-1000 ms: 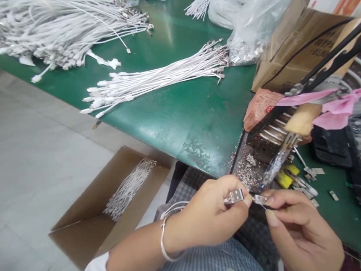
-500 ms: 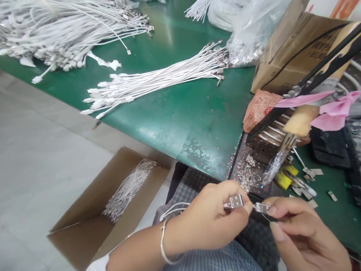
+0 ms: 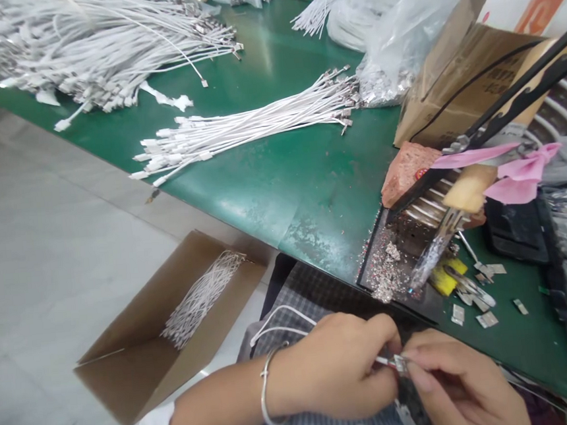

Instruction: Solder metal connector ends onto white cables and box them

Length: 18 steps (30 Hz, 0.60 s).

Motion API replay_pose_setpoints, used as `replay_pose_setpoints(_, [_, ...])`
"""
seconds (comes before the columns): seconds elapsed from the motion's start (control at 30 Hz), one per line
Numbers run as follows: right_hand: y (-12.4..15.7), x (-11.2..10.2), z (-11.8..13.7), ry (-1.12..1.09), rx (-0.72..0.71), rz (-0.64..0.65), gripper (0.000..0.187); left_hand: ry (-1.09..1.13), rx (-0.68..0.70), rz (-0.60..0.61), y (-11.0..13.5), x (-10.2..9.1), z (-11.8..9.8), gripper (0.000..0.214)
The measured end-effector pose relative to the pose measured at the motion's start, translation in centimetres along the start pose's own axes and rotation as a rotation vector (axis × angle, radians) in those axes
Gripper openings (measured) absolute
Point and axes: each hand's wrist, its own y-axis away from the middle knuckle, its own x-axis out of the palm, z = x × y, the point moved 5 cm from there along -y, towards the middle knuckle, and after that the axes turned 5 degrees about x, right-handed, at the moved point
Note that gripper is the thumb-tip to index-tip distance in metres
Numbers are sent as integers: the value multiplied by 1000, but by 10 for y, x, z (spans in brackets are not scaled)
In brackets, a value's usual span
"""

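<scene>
My left hand [image 3: 339, 366] is closed around a white USB cable [image 3: 285, 310], whose loop rises behind the wrist. Out of its fingers comes the cable's end, with a bit of red on it, leading to a small metal USB connector [image 3: 400, 363]. My right hand [image 3: 459, 379] pinches this connector between thumb and forefinger, low over the lap. Fingers hide part of the connector, so I cannot tell how it sits on the wire. Under my left hand, another metal piece [image 3: 405, 415] hangs partly in view.
A bundle of white cables [image 3: 256, 123] and a larger cable heap [image 3: 100, 50] lie on the green table [image 3: 241, 183]. An open carton [image 3: 126, 339] stands below. To the right are a soldering iron [image 3: 438, 245], a brick [image 3: 409, 172], metal scraps [image 3: 486, 320] and a debris-strewn tray [image 3: 392, 269].
Both hands have moved lower, and the gap between them has narrowed. The USB plug seen at my left fingers is now hidden or lower down. The cable loop shows more.
</scene>
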Motion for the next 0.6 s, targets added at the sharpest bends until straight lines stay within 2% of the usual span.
replay_pose_setpoints(0.2, [5,-7,-11,-74,122,-159,19,279,42,-143,8,-17,-5,10])
replay_pose_setpoints(0.3, [8,-6,-14,-75,137,-186,17,295,62,-167,8,-22,-7,15])
replay_pose_setpoints(0.47, [12,-10,-20,-91,253,-292,10,273,51,-204,8,-25,-6,16])
replay_pose_setpoints(0.53, [11,-11,-17,-41,196,-306,11,287,49,-226,7,-26,-4,16])
replay_pose_setpoints(0.6, [7,-12,-12,91,82,-304,13,296,45,-249,5,-28,-3,16])
